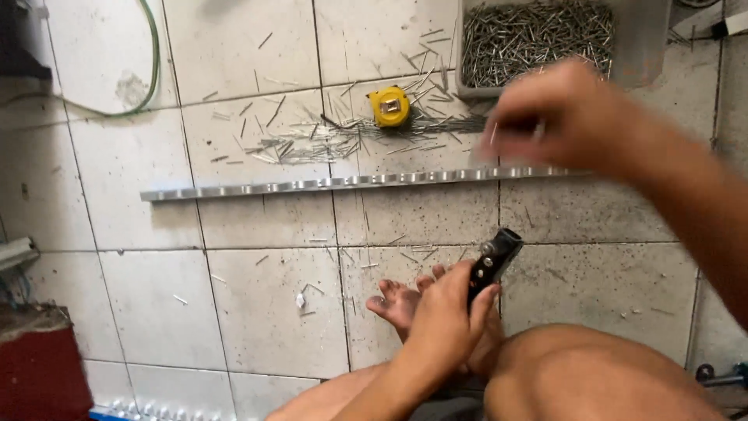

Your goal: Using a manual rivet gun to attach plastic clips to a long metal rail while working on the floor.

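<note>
My left hand (446,316) is closed around a black metal hand tool (491,263), a riveter by the look of it, held low over the tiled floor (265,304) with its head pointing up. The tool reads as stiff and fairly heavy for its size, best gripped low on the handles as it is now. My right hand (557,117) is blurred; I think its fingers pinch one thin metal pin, but I cannot tell for certain. Such pins are light, rigid and slippery, easiest taken by the shank between fingertips. It hovers just above the long aluminium rail (343,183) lying across the floor. Behind it, a grey plastic tray (461,86) sits full of loose steel pins (538,39); more lie scattered around a yellow tape measure (389,106).
</note>
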